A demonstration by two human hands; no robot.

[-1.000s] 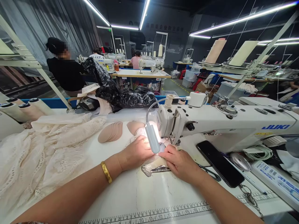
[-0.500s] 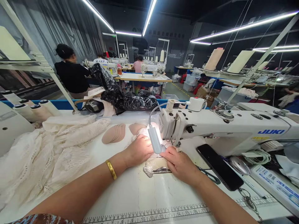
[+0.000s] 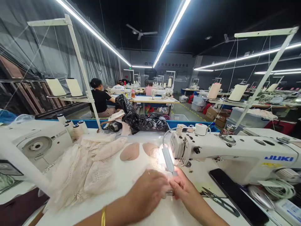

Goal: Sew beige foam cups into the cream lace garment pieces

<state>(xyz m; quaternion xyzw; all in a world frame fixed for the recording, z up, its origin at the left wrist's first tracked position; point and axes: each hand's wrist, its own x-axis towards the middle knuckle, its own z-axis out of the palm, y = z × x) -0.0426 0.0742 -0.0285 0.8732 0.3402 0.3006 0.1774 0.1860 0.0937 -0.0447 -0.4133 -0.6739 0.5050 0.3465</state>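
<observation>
My left hand (image 3: 148, 194) is smeared by motion, its fingers curled toward the other hand in front of the sewing machine. Fingers closed in a pinch, my right hand (image 3: 187, 193) meets it just below the grey lamp (image 3: 168, 159). A small pale piece shows between the hands, too blurred to make out. The white sewing machine (image 3: 225, 157) stands behind, its needle area partly hidden by the lamp. Left of the lamp lie a stack of beige oval pads (image 3: 129, 152) and a second beige pad (image 3: 149, 149).
Cream lace fabric (image 3: 91, 166) is heaped at the left. At the right lie thread snips (image 3: 221, 201), a black phone (image 3: 237, 194) and a silver mouse (image 3: 261, 196). A black plastic bag (image 3: 150, 122) is behind the table. A person in black (image 3: 101, 99) sits farther back.
My view has tilted up and swung left. Both hands have come off the machine bed toward me and together, the left crossing to the right hand's fingers.
</observation>
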